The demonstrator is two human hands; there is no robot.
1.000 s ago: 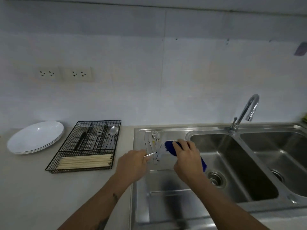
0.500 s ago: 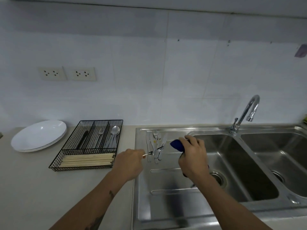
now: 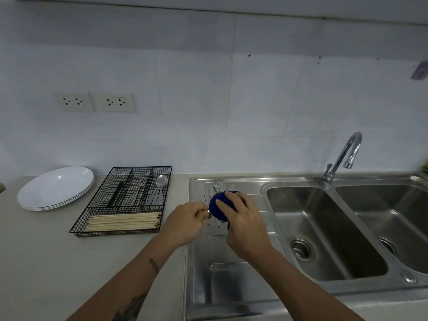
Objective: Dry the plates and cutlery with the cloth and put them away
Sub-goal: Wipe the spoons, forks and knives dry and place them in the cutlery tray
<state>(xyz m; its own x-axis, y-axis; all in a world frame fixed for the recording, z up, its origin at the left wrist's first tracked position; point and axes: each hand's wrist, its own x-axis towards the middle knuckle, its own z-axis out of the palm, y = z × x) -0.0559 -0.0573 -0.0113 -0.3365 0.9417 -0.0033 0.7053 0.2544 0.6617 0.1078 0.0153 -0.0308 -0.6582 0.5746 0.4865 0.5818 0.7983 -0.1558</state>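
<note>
My left hand [image 3: 185,220] pinches the handle end of a metal piece of cutlery [image 3: 206,212] over the steel draining board [image 3: 231,274]. My right hand [image 3: 240,218] grips a dark blue cloth [image 3: 217,206] wrapped round the rest of that piece, so its head is hidden. More cutlery, a fork [image 3: 217,186] among it, lies on the draining board just behind the cloth. A black wire cutlery tray [image 3: 125,202] on the counter holds knives, forks, spoons [image 3: 161,184] and chopsticks [image 3: 122,222]. A stack of white plates [image 3: 55,187] sits at the far left.
A double steel sink [image 3: 324,228] lies to the right with a curved tap [image 3: 342,158] behind it. Two wall sockets [image 3: 95,102] sit above the counter. The beige counter [image 3: 46,262] stretches left of the draining board.
My right hand has slid the blue cloth left along the piece of cutlery toward my left hand, covering its bare length. The view has shifted slightly.
</note>
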